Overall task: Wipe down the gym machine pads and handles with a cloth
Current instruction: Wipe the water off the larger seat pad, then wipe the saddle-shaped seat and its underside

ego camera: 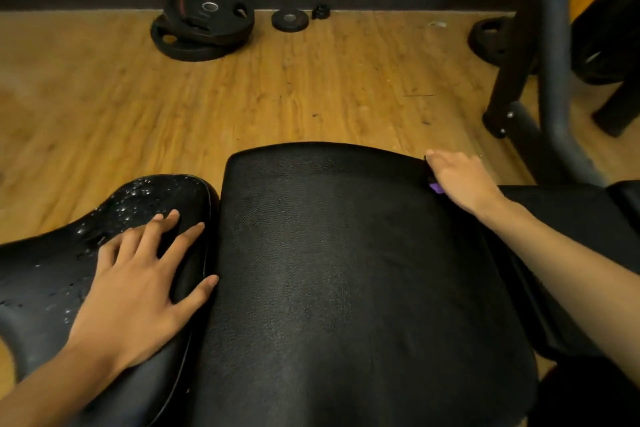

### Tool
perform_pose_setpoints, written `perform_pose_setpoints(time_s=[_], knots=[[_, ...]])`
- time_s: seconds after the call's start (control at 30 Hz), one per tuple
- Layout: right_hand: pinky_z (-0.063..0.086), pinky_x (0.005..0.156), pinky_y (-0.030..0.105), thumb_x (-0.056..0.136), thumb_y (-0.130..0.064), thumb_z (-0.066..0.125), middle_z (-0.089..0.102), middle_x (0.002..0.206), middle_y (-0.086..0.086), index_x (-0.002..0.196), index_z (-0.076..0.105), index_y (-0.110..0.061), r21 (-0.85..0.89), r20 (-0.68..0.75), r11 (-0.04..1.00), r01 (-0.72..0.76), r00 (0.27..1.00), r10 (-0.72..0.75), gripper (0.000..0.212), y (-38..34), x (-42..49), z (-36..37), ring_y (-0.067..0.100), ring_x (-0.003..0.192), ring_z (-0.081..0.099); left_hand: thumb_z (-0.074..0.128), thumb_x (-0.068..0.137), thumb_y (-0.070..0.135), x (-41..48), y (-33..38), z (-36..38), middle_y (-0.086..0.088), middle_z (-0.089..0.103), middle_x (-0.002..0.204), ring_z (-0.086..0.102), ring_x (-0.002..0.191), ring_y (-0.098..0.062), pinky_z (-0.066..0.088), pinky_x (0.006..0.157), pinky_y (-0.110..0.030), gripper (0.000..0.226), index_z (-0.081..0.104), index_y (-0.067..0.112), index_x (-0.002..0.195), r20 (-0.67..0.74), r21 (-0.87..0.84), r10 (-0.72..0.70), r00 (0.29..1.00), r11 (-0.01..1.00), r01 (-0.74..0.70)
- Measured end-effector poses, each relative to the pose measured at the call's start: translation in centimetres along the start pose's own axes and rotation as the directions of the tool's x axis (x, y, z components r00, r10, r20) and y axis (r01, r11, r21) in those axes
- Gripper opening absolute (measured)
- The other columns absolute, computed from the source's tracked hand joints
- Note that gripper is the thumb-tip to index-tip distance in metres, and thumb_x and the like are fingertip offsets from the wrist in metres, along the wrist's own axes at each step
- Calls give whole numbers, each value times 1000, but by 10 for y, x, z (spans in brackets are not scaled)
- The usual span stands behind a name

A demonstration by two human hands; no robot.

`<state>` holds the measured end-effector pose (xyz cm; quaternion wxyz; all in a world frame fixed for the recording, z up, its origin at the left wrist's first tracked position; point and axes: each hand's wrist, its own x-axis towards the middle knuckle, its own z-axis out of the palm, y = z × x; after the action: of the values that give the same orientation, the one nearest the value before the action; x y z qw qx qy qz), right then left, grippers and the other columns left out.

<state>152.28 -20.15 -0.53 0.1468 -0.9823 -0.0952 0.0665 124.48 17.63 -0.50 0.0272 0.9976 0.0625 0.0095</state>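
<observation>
Across the lower half of the view lies a broad black pad of grained, leather-like vinyl (346, 270), and just beside its left edge sits a smaller, glossy black seat pad (145, 198) speckled with pale droplets. The left hand (138, 284) rests palm down on this smaller pad, its fingers straight and spread and holding nothing, the thumb reaching towards the gap between the two pads. The right hand (460, 180) lies over the far right edge of the broad pad. A purple scrap (437, 188) peeks out beneath it, possibly the cloth, though too little shows to tell whether the fingers grip it. Beyond the pads stretches a yellow-brown wood-grain floor (311, 87), with two stacked black weight plates (204, 24) and a small black plate (290, 20) near the dark wall. A grey and black tubular machine frame (554, 80) stands at the right.
</observation>
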Motion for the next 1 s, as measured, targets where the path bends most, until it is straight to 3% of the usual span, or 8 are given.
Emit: perform_pose_setpoints(time_s=[0.13,0.2,0.3,0.4,0.57,0.73,0.8,1.0], knots=[[42,73,38,111,-45,20,67,90,8,96,66,-15,-71,-63,997,29,997,-34,56,-59,11,13,33,94,64,34,93,72,0,1,0,-14,48,152,43,141,-36,31,111,-54,78,53,22,150,-9,10,0,1000,1000,0],[45,82,42,110,-46,18,69,98,13,98,68,-15,-79,-37,987,143,989,-146,60,-113,25,24,33,100,65,34,93,72,0,2,0,-13,48,152,43,142,-35,31,111,-54,78,53,22,150,-10,11,-2,1000,1000,2],[51,93,43,109,-50,17,62,79,4,82,65,-18,-60,63,914,402,915,-399,64,-202,27,42,25,86,65,36,93,72,1,1,0,-13,47,152,44,141,-36,32,110,-55,77,54,23,150,-12,-3,-5,1000,1000,5],[48,73,36,108,-54,23,63,89,0,101,72,-20,-103,90,828,551,834,-544,60,-259,12,63,22,87,64,38,92,71,1,2,0,-11,47,153,42,142,-35,31,111,-55,76,53,24,150,-9,-12,-11,1000,1000,10],[38,71,35,106,-55,29,67,110,3,122,66,-29,-90,33,814,574,819,-573,48,-238,23,60,26,106,63,39,93,66,-2,1,-1,-8,43,157,35,147,-29,27,114,-51,72,49,28,153,2,-31,-34,999,999,34],[40,75,39,103,-65,24,61,86,2,84,59,-25,-43,-3,940,340,940,-340,57,-157,35,35,29,95,59,38,95,68,0,1,-1,-8,43,156,35,148,-28,29,115,-51,71,48,28,153,17,-25,-40,999,999,40],[40,68,37,103,-66,25,52,78,-1,84,57,-23,-70,-91,931,358,927,-363,57,-155,28,37,29,86,58,37,95,69,1,2,-2,-8,43,156,36,148,-29,29,116,-51,72,48,29,154,26,-18,-48,999,999,49],[42,68,36,95,-80,24,60,100,5,98,65,-27,-154,-136,830,537,820,-556,67,-214,14,57,28,91,62,33,96,72,0,0,-3,-8,43,158,36,147,-28,25,118,-47,74,49,29,154,17,-27,-45,999,999,46]])
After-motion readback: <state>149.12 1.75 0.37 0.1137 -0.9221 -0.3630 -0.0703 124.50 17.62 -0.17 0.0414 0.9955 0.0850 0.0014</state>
